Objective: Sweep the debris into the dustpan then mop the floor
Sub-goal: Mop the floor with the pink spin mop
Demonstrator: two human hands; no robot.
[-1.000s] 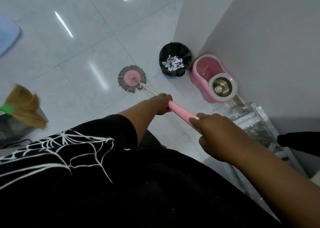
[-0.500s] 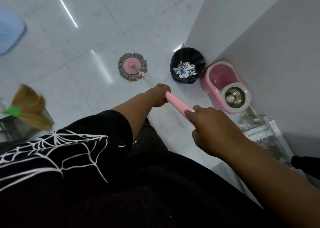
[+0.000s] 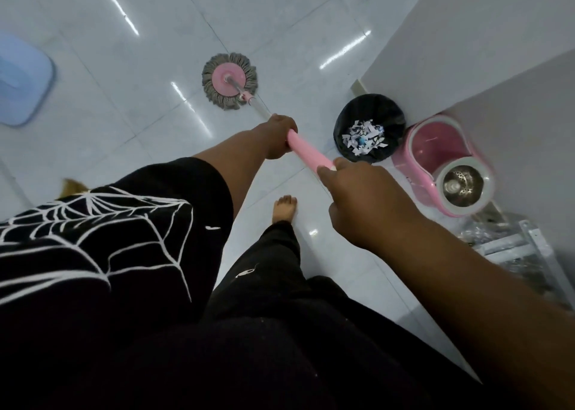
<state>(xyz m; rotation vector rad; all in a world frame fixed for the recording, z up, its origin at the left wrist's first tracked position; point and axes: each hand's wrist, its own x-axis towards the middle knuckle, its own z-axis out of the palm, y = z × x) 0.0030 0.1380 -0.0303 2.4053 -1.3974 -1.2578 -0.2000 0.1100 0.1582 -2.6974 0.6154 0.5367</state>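
On the tiled floor ahead, the mop sits flat, apart from the bin. Left hand and right hand both clench its pink handle. It looks light and stiff-shafted with a soft, limp fringe, so this spaced two-hand hold should steer it well.

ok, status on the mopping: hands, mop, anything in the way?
Left hand grips mop handle low, right hand grips its upper end. Mop head flat on floor. Bin and bucket stand right of it, not touching.
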